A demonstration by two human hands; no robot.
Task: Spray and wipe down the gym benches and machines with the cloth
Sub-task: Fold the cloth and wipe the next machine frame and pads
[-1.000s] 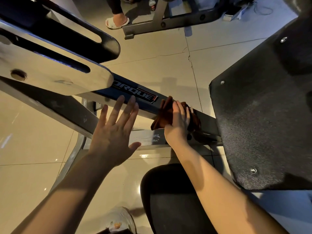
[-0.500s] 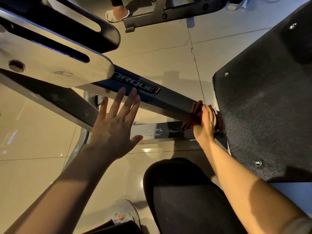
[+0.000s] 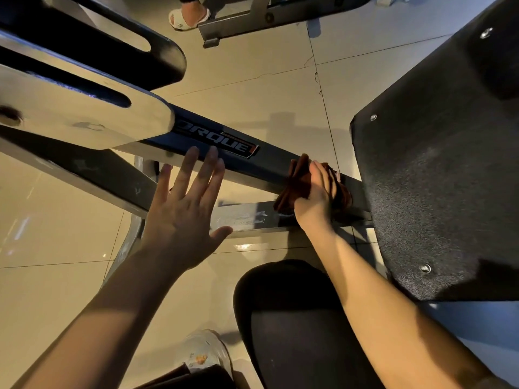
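A dark blue machine frame beam [image 3: 269, 164] with a logo runs from upper left to the right, low above the tiled floor. My right hand [image 3: 317, 196] grips a bunched reddish-brown cloth [image 3: 297, 182] and presses it on the beam close to the black textured footplate [image 3: 438, 175]. My left hand [image 3: 182, 211] is held flat with fingers spread, its fingertips at the beam's near edge just below the logo. No spray bottle is in view.
A silver and black lever arm [image 3: 84, 108] crosses the upper left. A lower grey base rail [image 3: 247, 217] lies under the beam. Another machine's base [image 3: 266, 15] and a person's sandalled foot [image 3: 188, 16] are at the top. My knee [image 3: 295, 318] and shoe [image 3: 205, 355] are below.
My right hand slid the cloth right along the beam up to the footplate, then came back a little to the left. My left hand stayed spread in about the same place.
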